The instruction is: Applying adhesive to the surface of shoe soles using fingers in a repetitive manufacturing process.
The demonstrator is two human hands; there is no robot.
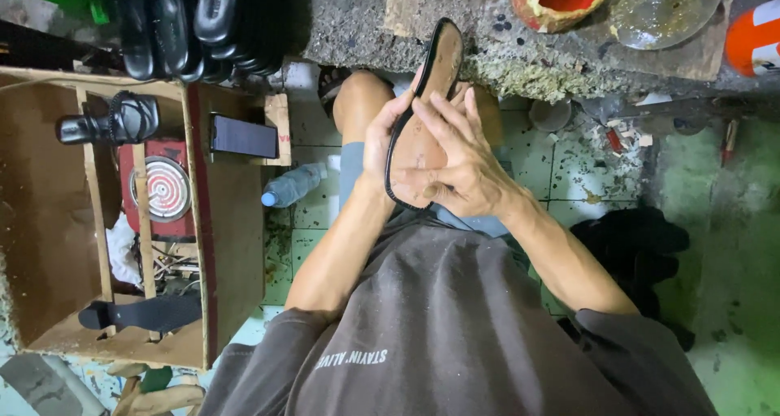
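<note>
Left hand (380, 144) cups the black-edged sandal sole (422, 115) from behind w/ heel end up, right hand (455, 168) pressed flat on its tan face; best to keep pressure even, edge to edge.

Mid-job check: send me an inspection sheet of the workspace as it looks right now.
Surface: tiled floor, stained, littered with scraps.
Job's things: shoe sole with black rim, held upright above the knees.
Clutter: plastic bottle, cardboard box holding a black heeled shoe and a round heater.
Grippers: left hand grips the sole's edge; right hand presses flat on it.
Cables: nothing seen.
Surroundings: stacked black soles, red pot.
</note>
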